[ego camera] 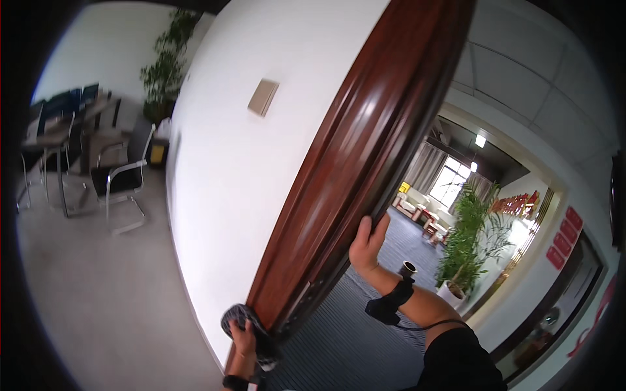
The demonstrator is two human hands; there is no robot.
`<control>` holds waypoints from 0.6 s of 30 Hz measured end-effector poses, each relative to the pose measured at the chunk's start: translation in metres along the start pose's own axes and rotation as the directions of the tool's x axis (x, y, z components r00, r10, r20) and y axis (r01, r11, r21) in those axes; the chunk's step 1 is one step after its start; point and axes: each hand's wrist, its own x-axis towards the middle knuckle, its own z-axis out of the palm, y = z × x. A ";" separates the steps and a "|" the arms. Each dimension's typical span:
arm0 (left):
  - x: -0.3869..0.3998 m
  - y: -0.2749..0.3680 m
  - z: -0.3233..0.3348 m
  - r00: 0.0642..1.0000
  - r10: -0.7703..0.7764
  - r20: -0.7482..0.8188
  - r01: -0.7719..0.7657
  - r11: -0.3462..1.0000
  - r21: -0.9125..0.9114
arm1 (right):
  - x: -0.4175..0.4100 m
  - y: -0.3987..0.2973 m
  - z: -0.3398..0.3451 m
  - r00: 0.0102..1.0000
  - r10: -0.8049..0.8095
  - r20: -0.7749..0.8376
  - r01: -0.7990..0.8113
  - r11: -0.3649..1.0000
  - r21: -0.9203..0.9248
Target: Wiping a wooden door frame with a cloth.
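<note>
My left hand (243, 337) presses a dark grey patterned cloth (235, 313) against the lower visible part of a glossy red-brown wooden door frame (337, 161). The cloth bunches under the fingers and hangs down past the frame's edge. Higher up, my right hand (367, 249) rests on the inner edge of the same frame, thumb and fingers apart. A black strap with a small camera-like device (391, 300) is around the right forearm. Metal strike plate hardware (302, 295) shows on the inner face of the frame, between the two hands.
Left of the frame runs a white wall (220, 171) with a beige switch plate (263, 97). Beyond it stand a black chair (122, 176) and a table (49, 141). Through the doorway are ribbed grey carpet (323, 337), a potted palm (462, 244) and sofas (411, 203).
</note>
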 end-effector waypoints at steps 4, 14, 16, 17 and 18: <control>0.001 0.054 0.007 0.997 -0.067 0.048 0.071 0.992 -0.100 | -0.002 0.012 0.009 1.000 0.026 -0.006 -0.025 0.998 0.062; 0.024 0.055 0.003 0.979 -0.083 0.185 0.154 0.900 -0.407 | -0.001 0.035 0.038 0.999 -0.029 -0.040 0.033 0.995 0.095; 0.024 0.064 0.006 0.977 -0.092 0.192 0.150 0.938 -0.314 | -0.005 0.038 0.040 0.999 -0.013 -0.046 0.018 0.995 0.101; 0.029 0.074 0.006 0.982 -0.066 0.179 0.121 0.940 -0.318 | -0.003 0.040 0.042 0.999 0.015 -0.033 -0.012 0.996 0.093; 0.029 0.083 -0.001 0.945 -0.196 0.261 0.273 0.914 -0.300 | -0.005 0.040 0.044 0.999 0.038 -0.024 -0.035 0.993 0.109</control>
